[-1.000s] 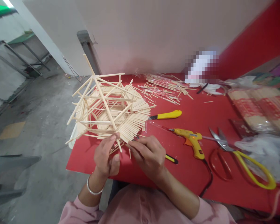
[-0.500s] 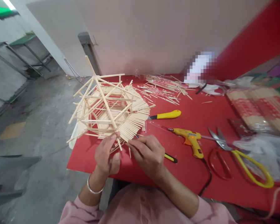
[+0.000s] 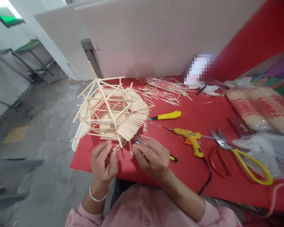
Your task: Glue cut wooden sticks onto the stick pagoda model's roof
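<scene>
Red-covered worktop (image 3: 198,115) fills most of the lower view. On it, left of centre and just beyond the hands, stands an open, many-sided frame of pale wooden sticks (image 3: 109,110), spokes meeting at a raised apex.

Large scissors with red and yellow handles (image 3: 223,144) lie well off to the right, nearer the right hand than the left.

Right hand (image 3: 153,157): near the frame's near-right edge. Fingers curled inward, tips beside the frame; whether they pinch anything, cannot tell. Left hand (image 3: 105,162): in front of the frame's near side, fingers bent, thumb and forefinger parted, nothing visible between them.

Yellow glue gun (image 3: 189,136), right of the right hand, nozzle pointing left towards the frame.

Key relation: the long pale pole (image 3: 119,138) slants from apex down towards the wearer, its lower end between the two hands, just ahead of the left fingertips and a little farther from the right. Long axis runs away from the body, tipping left at the top. A fan of close-laid sticks (image 3: 134,118) spreads right of the pole, its lower edge just ahead of the right fingers.

Smallest: grey metal tips (image 3: 137,139) by the right fingers; what they belong to is unclear.
</scene>
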Demonstrator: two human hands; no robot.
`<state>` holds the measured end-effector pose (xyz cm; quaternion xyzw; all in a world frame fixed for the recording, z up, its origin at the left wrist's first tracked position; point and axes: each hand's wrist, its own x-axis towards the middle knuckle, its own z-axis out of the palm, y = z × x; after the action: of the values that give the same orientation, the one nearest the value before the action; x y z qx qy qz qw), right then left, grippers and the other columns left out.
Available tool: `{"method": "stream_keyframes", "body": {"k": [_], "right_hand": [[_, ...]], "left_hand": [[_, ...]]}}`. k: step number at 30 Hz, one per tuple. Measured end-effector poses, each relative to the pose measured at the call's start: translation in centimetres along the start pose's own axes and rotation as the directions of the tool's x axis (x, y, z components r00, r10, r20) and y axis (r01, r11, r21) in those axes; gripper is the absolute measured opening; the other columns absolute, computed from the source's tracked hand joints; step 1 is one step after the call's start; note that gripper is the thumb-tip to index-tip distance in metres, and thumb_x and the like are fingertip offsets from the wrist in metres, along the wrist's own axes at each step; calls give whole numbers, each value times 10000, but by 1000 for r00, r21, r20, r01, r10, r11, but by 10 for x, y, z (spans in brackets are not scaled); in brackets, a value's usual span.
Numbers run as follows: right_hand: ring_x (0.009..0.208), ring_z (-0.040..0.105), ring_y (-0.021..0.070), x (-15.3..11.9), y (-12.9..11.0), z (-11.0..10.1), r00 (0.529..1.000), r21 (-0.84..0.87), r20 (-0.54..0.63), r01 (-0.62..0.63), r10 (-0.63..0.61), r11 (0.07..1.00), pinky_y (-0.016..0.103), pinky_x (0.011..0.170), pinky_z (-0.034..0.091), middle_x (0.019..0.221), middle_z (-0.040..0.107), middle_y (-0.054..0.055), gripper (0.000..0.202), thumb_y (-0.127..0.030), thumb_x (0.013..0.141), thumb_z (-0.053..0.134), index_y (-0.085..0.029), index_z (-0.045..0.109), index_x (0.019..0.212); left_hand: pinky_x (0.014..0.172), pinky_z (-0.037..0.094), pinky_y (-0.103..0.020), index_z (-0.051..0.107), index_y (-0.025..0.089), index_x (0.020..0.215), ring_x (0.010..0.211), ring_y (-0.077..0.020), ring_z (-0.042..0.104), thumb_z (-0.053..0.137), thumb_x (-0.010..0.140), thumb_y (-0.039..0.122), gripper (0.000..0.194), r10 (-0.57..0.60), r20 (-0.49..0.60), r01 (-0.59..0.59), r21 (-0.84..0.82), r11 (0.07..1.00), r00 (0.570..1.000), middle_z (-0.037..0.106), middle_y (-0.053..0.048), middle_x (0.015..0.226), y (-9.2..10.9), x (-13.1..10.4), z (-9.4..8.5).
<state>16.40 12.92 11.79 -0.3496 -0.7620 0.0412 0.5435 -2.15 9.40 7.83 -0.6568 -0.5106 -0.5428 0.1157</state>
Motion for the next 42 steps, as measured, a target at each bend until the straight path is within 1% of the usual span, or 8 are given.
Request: {"method": "stream_keyframes", "body": {"k": [3, 9, 13, 17, 21, 27, 37, 42], "right_hand": [[608, 560, 117, -6, -2, -6, 999, 38, 46, 9, -11, 999, 259, 593, 445, 677, 670, 5, 104, -89, 860, 646, -175, 633, 802], [685, 642, 131, -42, 7, -20, 996, -108, 89, -15, 25, 994, 250, 687, 506, 762, 721, 31, 55, -133, 866, 651, -177, 683, 877], [772, 684, 138, -74, 22, -42, 981, -284, 141, -87, 131, 955, 232, 770, 511, 857, 751, 35, 80, -197, 898, 647, -186, 716, 937], [776, 672, 142, -99, 35, -67, 931, -456, 188, -200, 314, 867, 235, 706, 478, 862, 731, 33, 175, -297, 946, 591, -190, 728, 940], [818, 632, 186, -107, 44, -78, 866, -579, 252, -223, 433, 784, 273, 665, 449, 872, 692, 52, 235, -323, 959, 535, -198, 733, 979], [956, 585, 246, -101, 48, -65, 822, -560, 369, -176, 434, 809, 355, 833, 457, 1026, 670, 111, 321, -175, 896, 490, -148, 690, 1146], [967, 604, 236, -98, 49, -53, 839, -456, 386, -187, 383, 870, 362, 831, 450, 1045, 695, 100, 292, -288, 964, 477, -167, 696, 1114], [914, 620, 211, -96, 48, -54, 892, -404, 319, -178, 321, 897, 337, 783, 452, 988, 711, 80, 243, -269, 963, 508, -172, 722, 1025]], "left_hand": [[742, 573, -311, 662, 187, 1091, 821, -173, 707, 651, 885, 156, 209, 6, -10, -6, 23, 1000, 1000, 738, -64, 898, 8, -9, -6], [640, 528, -240, 685, 177, 854, 638, -137, 688, 519, 963, 215, 202, -40, 228, 67, -112, 991, 973, 732, -27, 705, 37, -17, 0], [558, 478, -237, 664, 180, 776, 537, -123, 617, 530, 949, 204, 221, -40, 389, 112, -164, 980, 920, 680, -10, 614, 54, -23, 14], [603, 500, -238, 676, 175, 806, 598, -132, 651, 572, 927, 190, 160, -51, 475, 144, -161, 976, 878, 715, -25, 674, 60, -34, 25], [638, 518, -244, 690, 174, 843, 652, -142, 680, 560, 931, 189, 158, -68, 511, 167, -150, 974, 857, 739, -44, 733, 62, -39, 31], [659, 529, -261, 703, 182, 852, 678, -152, 689, 544, 942, 226, 188, -109, 537, 202, -117, 972, 836, 743, -54, 751, 65, -39, 31], [627, 527, -228, 713, 183, 828, 624, -130, 675, 594, 911, 223, 151, -222, 511, 328, -126, 936, 830, 732, -33, 711, 57, -32, 24], [631, 548, -223, 721, 183, 866, 626, -130, 683, 632, 897, 279, 134, -426, 465, 550, -168, 818, 776, 732, -21, 711, 60, -25, 24]]}}
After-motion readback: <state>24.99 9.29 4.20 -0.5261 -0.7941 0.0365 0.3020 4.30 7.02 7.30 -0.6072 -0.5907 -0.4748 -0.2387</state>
